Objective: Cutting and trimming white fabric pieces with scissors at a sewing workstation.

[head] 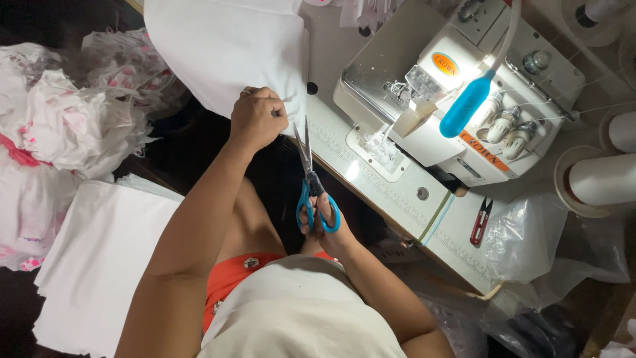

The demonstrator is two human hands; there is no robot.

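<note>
My left hand (257, 118) is closed on the lower edge of a large white cloth (225, 46) that hangs off the table's near edge. My right hand (326, 225) holds blue-handled scissors (311, 182), fingers through the loops, blades pointing up toward the cloth's edge just right of my left hand. The blade tips sit close to the fabric corner; I cannot tell whether they touch it.
A white overlock sewing machine (457, 86) with a blue lamp (467, 103) stands on the table at right. Red thread snips (480, 222) lie near clear plastic bags (530, 245). Thread cones (606, 179) stand far right. White fabric stacks (99, 258) and scraps (66, 119) lie left.
</note>
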